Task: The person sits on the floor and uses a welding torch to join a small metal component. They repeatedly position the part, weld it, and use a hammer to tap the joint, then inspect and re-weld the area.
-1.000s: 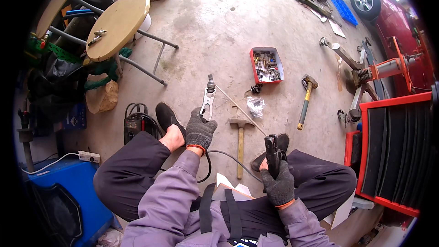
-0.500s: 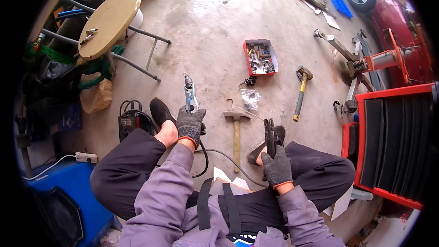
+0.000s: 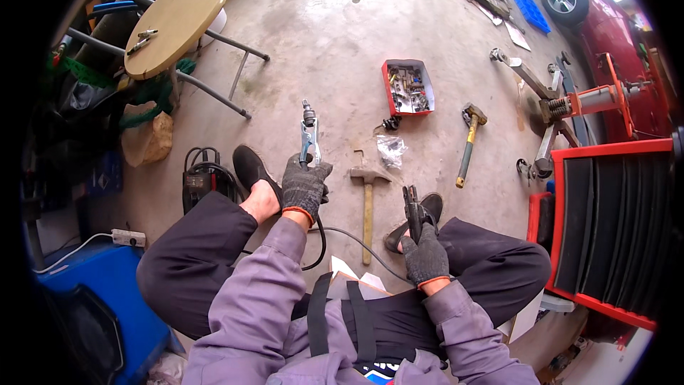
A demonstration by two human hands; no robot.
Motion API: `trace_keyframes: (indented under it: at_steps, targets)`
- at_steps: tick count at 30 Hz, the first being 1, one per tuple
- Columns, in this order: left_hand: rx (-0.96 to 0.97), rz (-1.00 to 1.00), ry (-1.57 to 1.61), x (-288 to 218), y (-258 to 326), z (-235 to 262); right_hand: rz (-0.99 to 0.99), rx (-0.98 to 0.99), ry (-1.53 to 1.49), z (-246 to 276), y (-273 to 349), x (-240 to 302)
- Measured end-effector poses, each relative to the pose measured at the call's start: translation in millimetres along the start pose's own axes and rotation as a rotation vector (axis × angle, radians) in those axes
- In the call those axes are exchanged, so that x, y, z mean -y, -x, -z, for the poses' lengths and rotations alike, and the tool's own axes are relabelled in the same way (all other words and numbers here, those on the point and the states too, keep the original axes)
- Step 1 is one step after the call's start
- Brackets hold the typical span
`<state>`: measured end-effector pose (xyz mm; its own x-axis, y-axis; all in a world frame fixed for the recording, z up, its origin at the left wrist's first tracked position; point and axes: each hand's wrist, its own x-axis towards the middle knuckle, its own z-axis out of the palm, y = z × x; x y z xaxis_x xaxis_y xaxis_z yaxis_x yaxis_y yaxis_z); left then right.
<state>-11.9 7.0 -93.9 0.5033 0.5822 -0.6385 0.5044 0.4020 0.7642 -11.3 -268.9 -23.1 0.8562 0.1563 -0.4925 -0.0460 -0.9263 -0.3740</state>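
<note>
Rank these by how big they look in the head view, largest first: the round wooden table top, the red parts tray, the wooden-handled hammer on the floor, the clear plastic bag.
1. Round wooden table top
2. Wooden-handled hammer
3. Red parts tray, though it lies farther from the camera, so its place against the hammer is unsure
4. Clear plastic bag

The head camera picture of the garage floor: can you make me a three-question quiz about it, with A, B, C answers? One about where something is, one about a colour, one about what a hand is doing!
1. Where does the small tray of metal parts sit?
A. on the round table
B. on the concrete floor
C. on the person's lap

2. What colour is that tray?
A. red
B. green
C. white

3. What is the left hand doing?
A. resting flat on the floor
B. pointing at the car
C. holding a clamp-like tool with a cable

Answers:
1. B, it lies on bare floor beside the yellow-handled hammer.
2. A, its walls are red.
3. C, the gloved fingers wrap the tool.
</note>
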Motion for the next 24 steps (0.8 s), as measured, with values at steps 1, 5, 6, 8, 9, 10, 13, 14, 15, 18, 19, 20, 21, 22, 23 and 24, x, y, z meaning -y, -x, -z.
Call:
trace_keyframes:
  at_steps: [1,5,6,8,9,10,13,14,15,18,19,20,21,22,23,24]
  targets:
    - [-0.002,0.0,-0.001,-1,2,-1,0.031,-0.027,-0.02,0,0,0]
    - [-0.007,-0.006,-0.028,0,2,1,0.078,-0.057,-0.017,15,12,10]
    - [-0.006,-0.008,-0.027,0,2,0,0.049,-0.019,0.002,21,14,13]
    - [-0.005,-0.012,-0.025,0,1,1,0.017,0.019,0.029,22,12,15]
    - [0.008,-0.01,-0.031,1,0,-1,0.013,0.015,0.036,21,7,15]
    - [0.021,-0.008,-0.037,3,0,-2,0.01,0.013,0.043,19,3,15]
    - [0.03,0.004,-0.062,-1,4,-5,0.009,0.006,0.053,17,-6,16]
    - [0.029,0.009,-0.07,-2,6,-6,0.03,0.012,0.045,15,-6,14]
    - [0.079,0.03,-0.029,-2,5,-7,0.053,0.016,0.041,14,-6,10]
    - [0.278,0.116,0.132,4,1,-1,0.265,-0.152,-0.033,6,11,7]
    - [0.319,0.142,0.289,4,6,-4,0.365,-0.231,-0.073,4,18,12]
    - [0.385,0.144,0.44,8,15,-8,0.405,-0.247,-0.161,9,26,20]
    - [0.459,0.139,0.582,2,27,-15,0.456,-0.258,-0.178,13,28,26]
    - [0.537,0.148,0.659,-7,35,-18,0.5,-0.27,-0.194,15,31,32]
    - [0.616,0.157,0.733,-18,43,-21,0.543,-0.282,-0.211,14,32,35]
    - [0.624,0.169,0.762,-39,61,-26,0.579,-0.277,-0.214,10,29,30]
